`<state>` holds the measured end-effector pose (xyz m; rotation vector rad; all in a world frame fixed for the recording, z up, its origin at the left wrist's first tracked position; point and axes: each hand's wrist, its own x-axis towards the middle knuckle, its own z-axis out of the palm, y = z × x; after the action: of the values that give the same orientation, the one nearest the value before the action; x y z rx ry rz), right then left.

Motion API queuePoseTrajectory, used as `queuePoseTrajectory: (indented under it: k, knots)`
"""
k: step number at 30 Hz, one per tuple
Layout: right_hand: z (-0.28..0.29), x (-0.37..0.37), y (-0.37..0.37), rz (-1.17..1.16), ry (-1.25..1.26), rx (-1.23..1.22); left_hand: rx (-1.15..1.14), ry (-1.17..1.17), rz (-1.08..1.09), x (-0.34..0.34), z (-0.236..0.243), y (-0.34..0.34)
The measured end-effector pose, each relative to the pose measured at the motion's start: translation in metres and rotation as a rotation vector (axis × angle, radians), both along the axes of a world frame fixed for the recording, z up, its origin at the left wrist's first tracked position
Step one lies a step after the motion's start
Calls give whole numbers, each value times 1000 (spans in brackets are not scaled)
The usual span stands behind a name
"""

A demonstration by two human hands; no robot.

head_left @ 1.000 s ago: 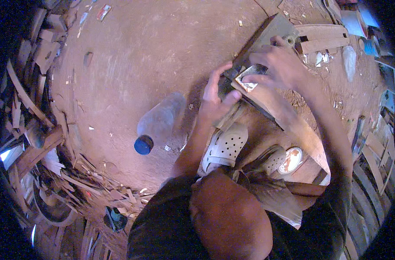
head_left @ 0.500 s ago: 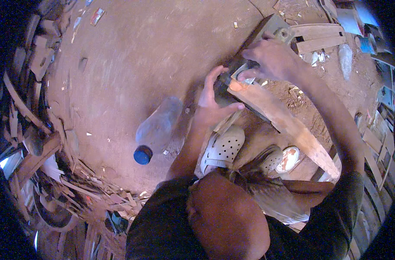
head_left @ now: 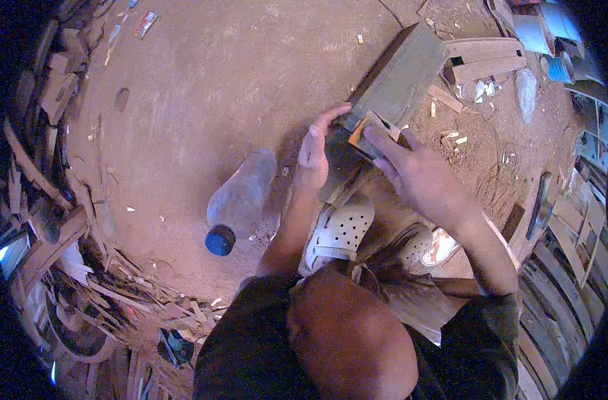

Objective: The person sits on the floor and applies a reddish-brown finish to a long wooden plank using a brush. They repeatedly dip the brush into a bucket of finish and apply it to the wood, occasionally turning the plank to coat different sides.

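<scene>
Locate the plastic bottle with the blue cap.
In the head view, the plastic bottle lies on its side on the dirt floor, left of the left hand, blue cap pointing toward the person.

— How's the light here?

— Even, warm daylight. The reddish dirt floor (head_left: 204, 87) is evenly lit, with only soft shadows under the plastic bottle (head_left: 241, 200) and the grey block (head_left: 401, 77).

— Any glare?

— Blown-out bluish patches at the upper right and a bright spot at the far left rim.

— Sharpness?

— Crisp in the middle, on the right hand (head_left: 421, 177). The fisheye bends and smears the scrap wood (head_left: 64, 220) towards the rim, and the corners go black.
</scene>
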<state>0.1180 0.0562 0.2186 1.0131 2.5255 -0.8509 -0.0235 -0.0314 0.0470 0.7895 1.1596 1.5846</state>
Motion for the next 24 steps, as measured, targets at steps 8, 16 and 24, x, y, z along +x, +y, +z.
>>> queuePoseTrajectory:
  k: [8,16,24]
  knots:
    - [-13,-7,-19,23,-163,110,-37,18,-8,0,5,0]
    - [4,5,-14,97,-296,112,-53,34,10,1,14,3]
    - [20,42,-3,-70,-78,30,-140,94,64,2,3,-3]
